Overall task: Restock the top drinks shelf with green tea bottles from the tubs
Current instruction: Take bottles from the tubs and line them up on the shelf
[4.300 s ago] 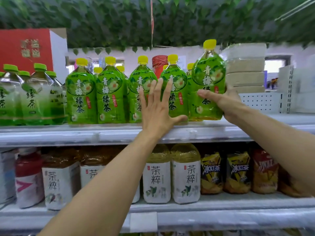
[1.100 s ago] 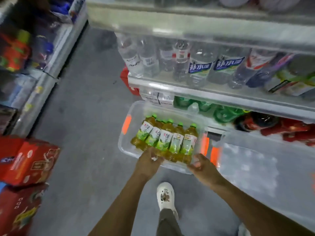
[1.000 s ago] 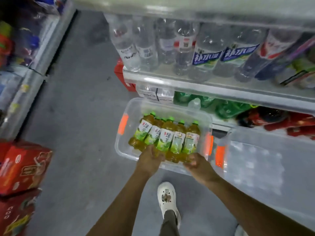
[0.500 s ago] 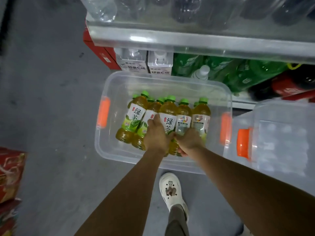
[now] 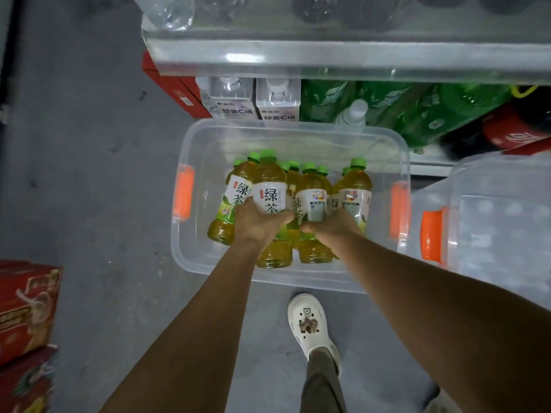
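Observation:
A clear plastic tub (image 5: 190,251) with orange handles sits on the floor below the shelves. Several green tea bottles with green caps and white labels stand tilted inside it. My left hand (image 5: 258,224) grips one green tea bottle (image 5: 269,189) round its label. My right hand (image 5: 334,226) grips a second green tea bottle (image 5: 313,192) beside it. Both held bottles sit slightly higher than their neighbours. The top drinks shelf is out of view.
A second clear tub (image 5: 489,222) with an orange handle stands to the right. A shelf edge (image 5: 328,59) overhangs the tub's far side. Red cartons (image 5: 24,308) sit at the left. My white shoe (image 5: 311,326) is just in front of the tub.
The view dropped from the top shelf to the floor tub. Both hands reached into the tub and closed on two bottles, which have risen a little above the others.

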